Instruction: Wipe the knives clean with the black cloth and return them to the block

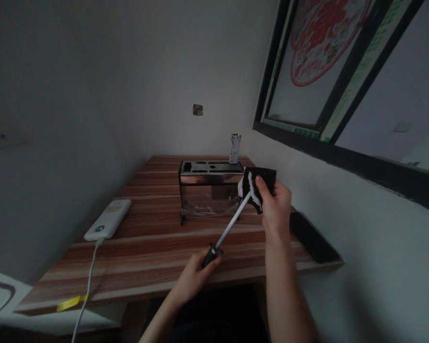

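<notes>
My left hand (196,274) is closed round the black handle of a thin metal rod (232,224), like a sharpening steel, which slants up to the right. My right hand (276,202) pinches a black and white cloth (257,183) wrapped round the rod's upper end. Both hover over the front of a wooden table (153,247). Just behind the rod's tip stands a knife block (210,188) with a slotted metal top and clear sides.
A white power bank (109,219) lies on the table's left side, its white cable (87,286) running off the front edge. A flat black object (309,236) rests by the right wall. A framed picture (343,71) hangs on that wall. A small white item (235,147) stands behind the block.
</notes>
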`<state>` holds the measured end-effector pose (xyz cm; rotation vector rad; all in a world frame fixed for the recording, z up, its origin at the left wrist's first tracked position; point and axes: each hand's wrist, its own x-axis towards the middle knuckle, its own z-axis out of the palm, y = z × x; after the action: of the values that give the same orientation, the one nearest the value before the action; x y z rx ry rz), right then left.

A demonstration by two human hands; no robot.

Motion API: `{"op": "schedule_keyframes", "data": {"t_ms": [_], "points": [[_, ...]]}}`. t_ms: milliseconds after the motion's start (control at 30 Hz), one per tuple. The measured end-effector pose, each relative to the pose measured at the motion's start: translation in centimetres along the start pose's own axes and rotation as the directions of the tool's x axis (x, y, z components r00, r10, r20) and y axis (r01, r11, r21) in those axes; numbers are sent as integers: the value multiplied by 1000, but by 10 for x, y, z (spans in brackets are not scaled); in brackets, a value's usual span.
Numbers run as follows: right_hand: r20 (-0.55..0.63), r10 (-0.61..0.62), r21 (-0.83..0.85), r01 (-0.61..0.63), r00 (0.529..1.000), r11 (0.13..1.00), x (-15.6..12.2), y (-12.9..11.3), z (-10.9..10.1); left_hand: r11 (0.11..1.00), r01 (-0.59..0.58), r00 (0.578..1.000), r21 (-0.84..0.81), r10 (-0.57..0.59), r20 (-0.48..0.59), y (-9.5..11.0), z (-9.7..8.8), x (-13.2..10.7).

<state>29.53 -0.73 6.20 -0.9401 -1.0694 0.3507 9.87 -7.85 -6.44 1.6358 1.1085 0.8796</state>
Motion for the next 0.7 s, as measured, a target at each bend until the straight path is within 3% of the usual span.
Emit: {"op": "schedule_keyframes", "data": {"t_ms": [400,700], "points": [[80,36,2,-36,996,999,-10,1,4,999,-28,997,-35,30,69,3,-3,1],[285,140,-74,-124,948,990,-56,-6,21,994,-11,999,-109,8,-34,-7,4,4]]}}
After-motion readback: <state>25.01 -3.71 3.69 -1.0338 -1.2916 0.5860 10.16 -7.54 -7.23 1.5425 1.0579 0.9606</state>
